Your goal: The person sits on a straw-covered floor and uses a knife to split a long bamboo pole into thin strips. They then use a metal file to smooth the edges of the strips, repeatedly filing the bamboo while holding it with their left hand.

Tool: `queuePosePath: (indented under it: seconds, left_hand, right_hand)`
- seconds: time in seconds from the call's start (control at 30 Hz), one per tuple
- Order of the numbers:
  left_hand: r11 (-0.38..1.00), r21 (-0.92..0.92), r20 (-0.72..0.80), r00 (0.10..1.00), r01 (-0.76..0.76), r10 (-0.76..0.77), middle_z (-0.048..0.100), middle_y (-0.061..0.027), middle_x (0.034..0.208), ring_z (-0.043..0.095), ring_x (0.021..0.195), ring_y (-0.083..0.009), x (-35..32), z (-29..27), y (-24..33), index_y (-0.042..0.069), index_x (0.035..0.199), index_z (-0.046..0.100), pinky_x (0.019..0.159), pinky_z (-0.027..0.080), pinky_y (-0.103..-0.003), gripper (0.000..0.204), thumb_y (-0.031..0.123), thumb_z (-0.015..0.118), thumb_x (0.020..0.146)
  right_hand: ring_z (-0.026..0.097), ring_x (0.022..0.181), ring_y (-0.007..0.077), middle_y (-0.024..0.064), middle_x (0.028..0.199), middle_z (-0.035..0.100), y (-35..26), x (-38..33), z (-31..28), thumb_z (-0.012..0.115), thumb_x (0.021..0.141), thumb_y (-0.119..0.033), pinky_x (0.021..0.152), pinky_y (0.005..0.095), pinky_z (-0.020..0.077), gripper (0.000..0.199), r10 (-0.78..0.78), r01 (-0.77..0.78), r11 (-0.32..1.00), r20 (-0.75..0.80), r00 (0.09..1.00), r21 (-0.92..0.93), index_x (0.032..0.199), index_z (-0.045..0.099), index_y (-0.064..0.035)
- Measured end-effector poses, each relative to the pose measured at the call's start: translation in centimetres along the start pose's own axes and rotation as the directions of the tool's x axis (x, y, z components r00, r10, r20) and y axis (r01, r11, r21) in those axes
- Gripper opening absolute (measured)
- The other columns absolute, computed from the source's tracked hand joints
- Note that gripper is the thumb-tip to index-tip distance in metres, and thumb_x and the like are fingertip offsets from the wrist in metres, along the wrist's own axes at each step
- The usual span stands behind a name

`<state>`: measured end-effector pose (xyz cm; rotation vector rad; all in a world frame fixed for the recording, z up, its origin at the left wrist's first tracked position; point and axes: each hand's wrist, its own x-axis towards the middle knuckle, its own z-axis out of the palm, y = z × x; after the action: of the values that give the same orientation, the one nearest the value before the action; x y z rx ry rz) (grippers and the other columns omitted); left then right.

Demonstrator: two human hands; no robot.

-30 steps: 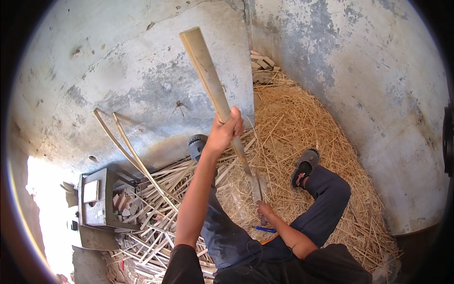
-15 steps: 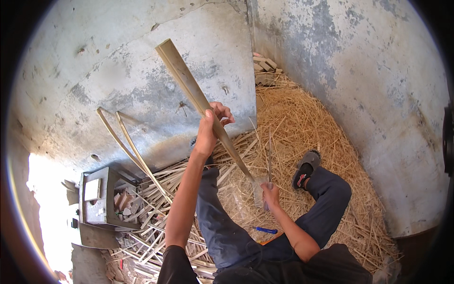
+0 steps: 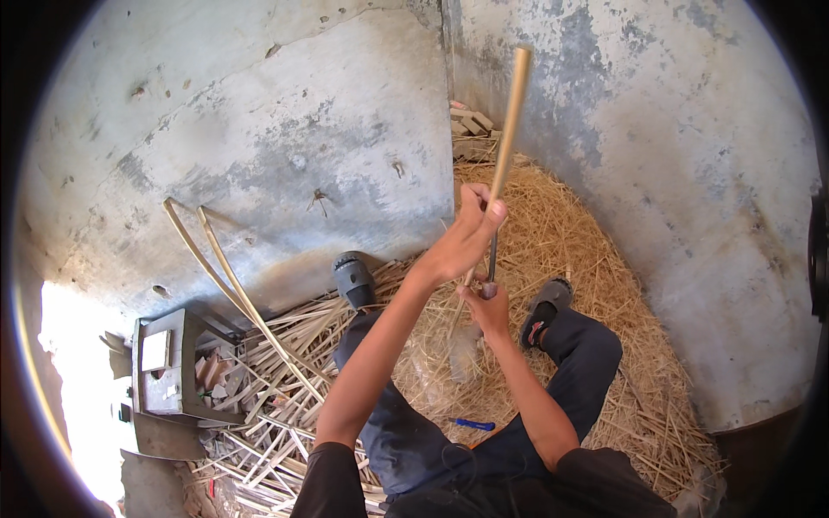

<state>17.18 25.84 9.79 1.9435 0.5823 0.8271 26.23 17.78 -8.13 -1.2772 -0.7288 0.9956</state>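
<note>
Gripping a long bamboo strip (image 3: 508,129) near its lower part, the left hand (image 3: 466,237) is clenched round it and holds it nearly upright, tip toward the corner where two stained concrete walls (image 3: 285,147) meet. Just below, the right hand (image 3: 488,309) is closed on a dark-handled blade (image 3: 491,259) set against the strip; the blade's edge is too blurred to make out. The person sits on the floor with legs in dark trousers stretched forward.

At the floor's left edge stands a grey metal box (image 3: 164,363) with offcuts inside it. Beside the box, two curved strips (image 3: 233,285) lean against the left wall, their lower ends in a pile of split slats (image 3: 276,414) that spreads toward the person's left leg. The left shoe (image 3: 354,278), dark, rests at the foot of the wall. A small blue tool (image 3: 473,424) lies on the floor between the legs. The right shoe (image 3: 546,309), grey with a red lining, sits on a thick bed of pale shavings (image 3: 587,233) that fills the corner and runs along the right wall. A few short wooden blocks (image 3: 471,125) are stacked deep in the corner, behind the shavings
</note>
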Motion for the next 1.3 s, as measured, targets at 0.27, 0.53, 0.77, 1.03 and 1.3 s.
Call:
queuePosePath:
  seconds: [0.27,0.53,0.77,1.03,1.3]
  left_hand:
    - [0.999,0.016,-0.237,0.971,0.033,-0.028,0.055,-0.0095,0.116,0.057,0.111,-0.0169,-6.0,-0.8,-5.2,0.004,0.12,0.046,0.095,0.048,-0.034,0.042,0.045,0.047,0.108]
    - [0.703,-0.506,0.4,0.858,0.499,-0.321,0.058,-0.0179,0.129,0.063,0.116,-0.0264,-17.1,4.2,-12.4,0.003,0.141,0.043,0.094,0.053,-0.039,0.085,0.07,0.057,0.092]
    - [0.655,-0.704,-0.476,0.867,-0.275,-0.148,0.034,-0.0189,0.159,0.039,0.145,-0.0377,-11.4,1.6,-8.1,0.014,0.159,0.022,0.115,0.041,-0.055,0.105,0.073,0.064,0.083]
    - [0.687,-0.56,-0.705,0.702,-0.464,-0.1,0.06,-0.0032,0.089,0.066,0.099,-0.0212,-8.8,-4.1,-0.7,0.016,0.106,0.049,0.096,0.052,-0.038,0.033,0.049,0.044,0.107]
    - [0.676,-0.475,-0.763,0.647,-0.563,0.002,0.023,0.0052,0.061,0.018,0.051,-0.0079,-7.1,-11.6,3.5,0.013,0.093,0.047,0.048,0.025,-0.026,0.042,0.053,0.046,0.105]
  right_hand:
    - [0.039,0.04,0.0061,-0.0051,0.057,0.047,-2.4,3.5,-5.0,0.075,0.09,-0.015,0.038,0.0259,0.0308,0.015,0.059,-0.051,0.976,-0.034,0.998,0.21,0.093,0.063,-0.0066]
    - [0.026,0.036,0.0053,-0.0087,0.048,0.028,-9.8,2.2,-7.7,0.064,0.098,-0.036,0.039,0.0237,0.0286,0.024,-0.056,0.031,0.854,0.032,0.998,0.519,0.092,0.058,-0.0127]
    - [0.029,0.041,0.0049,-0.0097,0.05,0.028,-13.2,0.0,-4.0,0.071,0.097,-0.041,0.045,0.0231,0.0315,0.028,0.043,0.052,0.633,-0.102,0.994,0.772,0.088,0.056,-0.0193]
    - [0.033,0.041,0.0037,-0.0106,0.051,0.032,-8.5,0.3,-1.7,0.077,0.092,-0.043,0.047,0.0213,0.0355,0.033,0.31,-0.268,0.439,0.136,0.941,0.858,0.09,0.057,-0.0166]
    - [0.032,0.044,0.0037,-0.0111,0.053,0.031,-0.8,-6.8,-3.5,0.071,0.095,-0.043,0.053,0.0224,0.0337,0.054,0.534,-0.643,0.461,0.387,0.752,0.612,0.131,0.057,-0.0056]
